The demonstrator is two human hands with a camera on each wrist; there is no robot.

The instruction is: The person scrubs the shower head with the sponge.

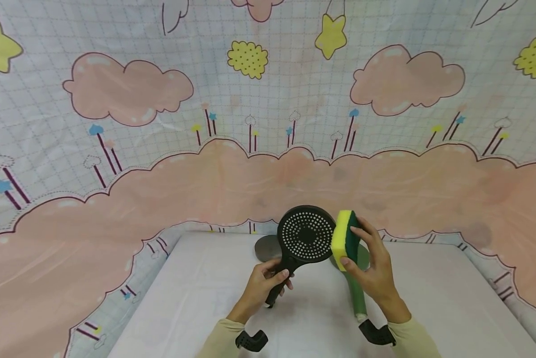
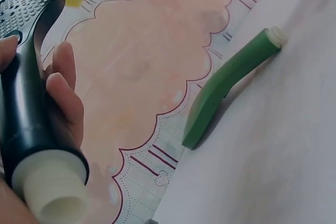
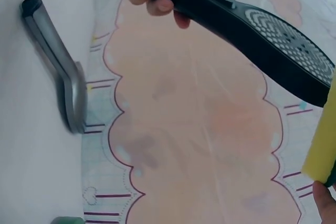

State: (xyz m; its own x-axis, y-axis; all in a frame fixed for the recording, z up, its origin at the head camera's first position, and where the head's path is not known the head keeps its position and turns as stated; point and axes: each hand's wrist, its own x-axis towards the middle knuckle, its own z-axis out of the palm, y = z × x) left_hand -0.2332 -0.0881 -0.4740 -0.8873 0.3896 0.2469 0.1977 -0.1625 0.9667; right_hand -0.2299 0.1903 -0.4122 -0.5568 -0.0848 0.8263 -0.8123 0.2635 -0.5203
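My left hand (image 1: 261, 286) grips the handle of a black shower head (image 1: 307, 234), held up above the table with its dotted spray face toward the head camera. A yellow sponge (image 1: 341, 237) with a dark green scouring side is pinched between the thumb and fingers of my right hand (image 1: 377, 268). Its yellow side meets the right rim of the shower head; in the right wrist view the sponge (image 3: 321, 140) also appears against the head's far end. The black handle's pale threaded end (image 2: 56, 192) shows in the left wrist view.
On the white table (image 1: 196, 288) lies a green shower head (image 1: 356, 293), partly hidden behind the sponge and right hand. A grey shower head (image 3: 62, 66) lies on the left, mostly covered by the left hand in the head view. A patterned cloth (image 1: 268, 184) hangs behind.
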